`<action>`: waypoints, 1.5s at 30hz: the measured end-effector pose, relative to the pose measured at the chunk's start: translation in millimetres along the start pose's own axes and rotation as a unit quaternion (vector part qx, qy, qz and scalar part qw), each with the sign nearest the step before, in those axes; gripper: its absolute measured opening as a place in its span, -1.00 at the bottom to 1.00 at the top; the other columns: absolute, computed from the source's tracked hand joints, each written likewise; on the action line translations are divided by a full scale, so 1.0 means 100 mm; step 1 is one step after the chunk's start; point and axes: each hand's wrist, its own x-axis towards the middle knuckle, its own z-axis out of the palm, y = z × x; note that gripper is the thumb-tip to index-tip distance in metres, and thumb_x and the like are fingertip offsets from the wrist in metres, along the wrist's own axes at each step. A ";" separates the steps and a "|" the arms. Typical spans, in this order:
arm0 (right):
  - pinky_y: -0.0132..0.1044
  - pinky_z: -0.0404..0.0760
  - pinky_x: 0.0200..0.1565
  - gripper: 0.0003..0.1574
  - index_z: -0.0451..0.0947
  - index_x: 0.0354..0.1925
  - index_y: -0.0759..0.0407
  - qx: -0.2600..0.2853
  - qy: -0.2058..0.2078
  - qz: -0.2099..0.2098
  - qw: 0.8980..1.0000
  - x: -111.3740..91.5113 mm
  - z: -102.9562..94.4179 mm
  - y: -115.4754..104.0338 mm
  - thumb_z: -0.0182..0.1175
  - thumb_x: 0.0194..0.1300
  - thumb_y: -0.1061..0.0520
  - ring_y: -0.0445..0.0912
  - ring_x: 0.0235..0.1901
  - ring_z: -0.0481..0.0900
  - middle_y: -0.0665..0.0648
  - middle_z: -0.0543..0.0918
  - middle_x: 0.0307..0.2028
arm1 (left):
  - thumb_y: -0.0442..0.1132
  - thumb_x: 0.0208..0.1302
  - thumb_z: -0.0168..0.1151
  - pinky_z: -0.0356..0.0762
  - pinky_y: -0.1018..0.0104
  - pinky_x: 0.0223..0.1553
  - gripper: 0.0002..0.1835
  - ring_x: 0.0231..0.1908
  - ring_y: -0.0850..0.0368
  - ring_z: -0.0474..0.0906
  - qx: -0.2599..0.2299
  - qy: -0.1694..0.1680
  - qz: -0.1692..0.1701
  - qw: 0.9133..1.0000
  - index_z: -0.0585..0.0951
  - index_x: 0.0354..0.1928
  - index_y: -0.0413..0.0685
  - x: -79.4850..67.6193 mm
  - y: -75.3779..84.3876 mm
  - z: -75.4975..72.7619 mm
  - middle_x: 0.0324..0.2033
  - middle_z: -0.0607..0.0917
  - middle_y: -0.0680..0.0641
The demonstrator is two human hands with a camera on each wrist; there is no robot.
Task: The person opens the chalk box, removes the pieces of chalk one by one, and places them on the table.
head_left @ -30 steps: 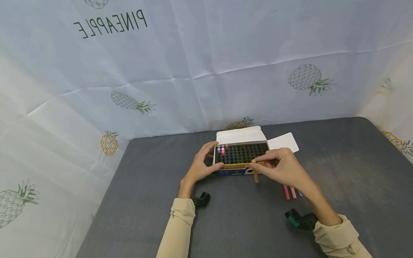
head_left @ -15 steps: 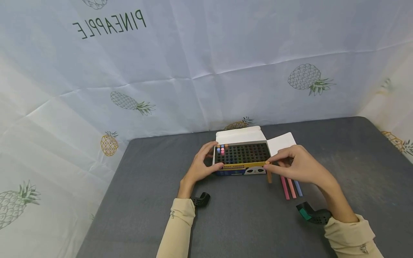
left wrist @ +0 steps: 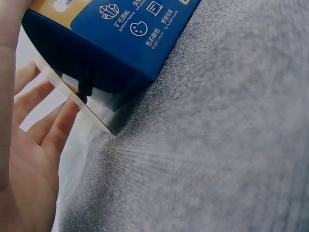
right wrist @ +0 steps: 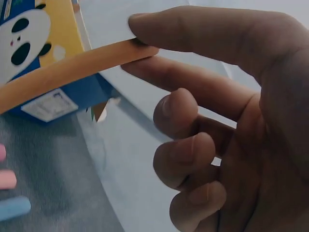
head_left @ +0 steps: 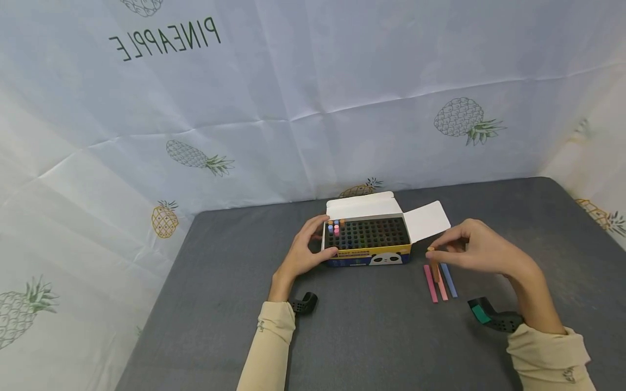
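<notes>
My right hand (head_left: 481, 250) pinches the top of an orange chalk stick (head_left: 434, 270) between thumb and index finger; its other fingers are curled in the right wrist view. The stick hangs over three chalk sticks lying on the table: a dark pink one (head_left: 430, 283), a salmon one (head_left: 443, 290) and a blue one (head_left: 449, 280). To their left stands a blue and yellow chalk box (head_left: 349, 259), lid up, with a black holed insert (head_left: 374, 233). Several chalk sticks (head_left: 337, 229) fill its back left holes. My left hand (head_left: 303, 254) grips the box's left end, thumb at the front.
A white lid flap (head_left: 367, 205) stands up behind the box, and a white side flap (head_left: 428, 220) sticks out to its right. The grey table (head_left: 371, 326) ends at a pineapple-print cloth (head_left: 303, 152) behind it.
From the box's front edge, my right hand has moved right with the orange chalk stick, to above the three loose sticks. My left hand stays on the box.
</notes>
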 end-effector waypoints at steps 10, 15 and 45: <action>-0.42 0.36 -0.58 -0.83 0.82 -0.19 0.22 -0.015 -0.070 0.038 0.997 -0.07 -0.14 0.20 0.36 0.35 0.16 -0.41 -0.66 0.27 -0.17 0.63 -0.62 | 0.62 0.11 0.17 0.58 -0.05 0.22 0.04 0.20 -0.05 0.53 -0.005 0.001 -0.001 1.000 0.34 0.52 0.19 0.00 0.00 0.00 0.49 0.35 -0.06; -0.40 0.31 -0.58 -0.79 0.82 -0.16 0.24 -0.025 -0.095 0.073 0.992 -0.12 -0.20 0.28 0.34 0.37 0.13 -0.39 -0.68 0.15 -0.15 0.49 -0.73 | 0.60 0.12 0.17 0.58 -0.06 0.23 0.04 0.20 -0.06 0.52 -0.007 -0.001 0.002 1.000 0.33 0.52 0.18 0.00 0.00 0.00 0.49 0.34 -0.07; -0.23 0.65 -0.32 -0.57 0.80 -0.11 0.30 -0.115 -0.114 0.177 0.971 -0.05 -0.15 0.58 0.41 0.30 -0.05 -0.16 -0.28 0.71 0.29 0.83 -0.17 | 0.61 0.13 0.16 0.59 -0.03 0.22 0.05 0.17 -0.05 0.54 -0.008 0.000 0.007 1.000 0.32 0.53 0.16 0.01 -0.02 0.00 0.49 0.34 -0.07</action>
